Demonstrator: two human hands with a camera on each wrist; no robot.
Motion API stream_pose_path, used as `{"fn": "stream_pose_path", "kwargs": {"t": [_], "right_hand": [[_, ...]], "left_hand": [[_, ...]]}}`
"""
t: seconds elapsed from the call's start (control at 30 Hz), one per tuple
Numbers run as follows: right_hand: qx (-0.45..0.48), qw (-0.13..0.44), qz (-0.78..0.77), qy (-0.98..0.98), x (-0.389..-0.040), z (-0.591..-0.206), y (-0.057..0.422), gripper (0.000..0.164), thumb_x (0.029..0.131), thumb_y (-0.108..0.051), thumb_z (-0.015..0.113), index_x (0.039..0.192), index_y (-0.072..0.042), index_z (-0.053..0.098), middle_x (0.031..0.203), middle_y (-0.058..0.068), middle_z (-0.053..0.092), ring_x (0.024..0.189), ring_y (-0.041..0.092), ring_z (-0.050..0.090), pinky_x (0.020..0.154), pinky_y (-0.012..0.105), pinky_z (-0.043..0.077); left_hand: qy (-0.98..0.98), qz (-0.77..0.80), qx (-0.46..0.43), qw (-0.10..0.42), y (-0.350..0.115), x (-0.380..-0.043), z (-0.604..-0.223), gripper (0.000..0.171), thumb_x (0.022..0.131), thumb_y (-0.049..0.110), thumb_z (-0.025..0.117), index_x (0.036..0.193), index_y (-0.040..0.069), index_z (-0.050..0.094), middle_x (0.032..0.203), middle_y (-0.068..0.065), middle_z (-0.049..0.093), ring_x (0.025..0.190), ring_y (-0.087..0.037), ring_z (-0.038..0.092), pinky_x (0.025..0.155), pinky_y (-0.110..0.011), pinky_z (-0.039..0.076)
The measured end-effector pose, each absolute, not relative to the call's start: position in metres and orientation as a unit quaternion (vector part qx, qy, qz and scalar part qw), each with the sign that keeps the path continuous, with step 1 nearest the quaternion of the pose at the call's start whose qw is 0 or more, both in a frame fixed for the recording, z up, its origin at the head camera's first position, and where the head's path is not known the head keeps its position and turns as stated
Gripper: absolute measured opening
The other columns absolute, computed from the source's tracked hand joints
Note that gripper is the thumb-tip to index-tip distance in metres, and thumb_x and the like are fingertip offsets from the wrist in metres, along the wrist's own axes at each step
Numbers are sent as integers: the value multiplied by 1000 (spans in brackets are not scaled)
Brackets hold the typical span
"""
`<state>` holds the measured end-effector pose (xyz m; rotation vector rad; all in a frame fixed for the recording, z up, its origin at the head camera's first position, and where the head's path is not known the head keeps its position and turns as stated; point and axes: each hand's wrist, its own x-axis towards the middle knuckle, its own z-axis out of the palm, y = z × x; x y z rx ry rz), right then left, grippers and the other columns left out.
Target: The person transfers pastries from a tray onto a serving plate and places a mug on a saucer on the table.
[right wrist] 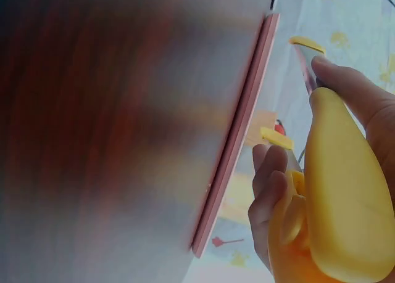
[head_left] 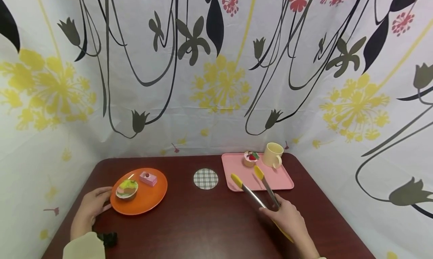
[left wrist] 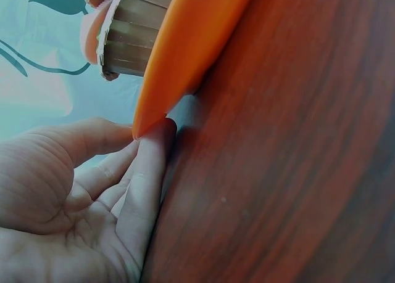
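Plate (head_left: 147, 199) and tray (head_left: 233, 163) leave passage (over the coaster (head_left: 206, 179)).

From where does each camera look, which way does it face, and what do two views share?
Head: on the head, facing forward and down at the table; left hand, right hand and a sleeve show.
Left wrist: on that wrist, facing the orange plate; left hand shows.
Right wrist: on that wrist, facing along the tongs toward the pink tray; right hand shows.
Head and left wrist share the left hand pinching the orange plate.
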<state>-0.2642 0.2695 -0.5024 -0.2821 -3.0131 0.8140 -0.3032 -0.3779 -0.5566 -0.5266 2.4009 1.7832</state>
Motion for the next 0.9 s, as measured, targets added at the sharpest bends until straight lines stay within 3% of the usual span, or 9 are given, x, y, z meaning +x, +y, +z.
{"fn": "stream_pose_path", "kwargs": {"t": [0.1, 0.3, 0.53, 0.7, 0.9], "right_hand": [[-93, 7, 252, -963, -268, -504, 274, 64, 81, -73, 82, 111, -19, 65, 78, -2, 60, 72, 19, 55, 56, 37, 34], [-105, -5, 238, -966, -282, -505, 282, 73, 81, -75, 81, 118, -14, 66, 86, 0, 65, 77, 22, 58, 57, 38, 39], [-109, -13, 236, -966, -302, -502, 283, 77, 81, -78, 79, 111, -9, 61, 89, 7, 65, 77, 24, 59, 59, 40, 42], [-103, -16, 231, -967, -313, -502, 283, 88, 82, -78, 78, 127, -4, 64, 106, 14, 73, 87, 28, 66, 68, 50, 54], [-87, -9, 225, -970, -330, -497, 280, 87, 85, -75, 76, 132, -3, 64, 115, 19, 72, 92, 30, 65, 77, 56, 56]], "left_hand": [[791, 585, -171, 50, -378, -302, -556, 71, 115, 43, 42, 166, -6, 30, 168, -35, 32, 151, -49, 42, 89, -28, 66], [795, 580, -171, 50, -377, -301, -553, 70, 116, 42, 42, 166, -6, 31, 168, -36, 30, 150, -49, 44, 88, -29, 67], [795, 580, -169, 46, -377, -301, -552, 68, 116, 41, 41, 166, -4, 32, 168, -34, 33, 150, -47, 45, 90, -28, 66], [795, 581, -168, 44, -375, -302, -554, 67, 116, 41, 42, 165, -4, 34, 167, -33, 35, 148, -45, 48, 88, -27, 66], [792, 586, -165, 50, -376, -302, -554, 69, 116, 43, 40, 166, -4, 32, 167, -33, 35, 150, -46, 45, 90, -29, 66]]}}
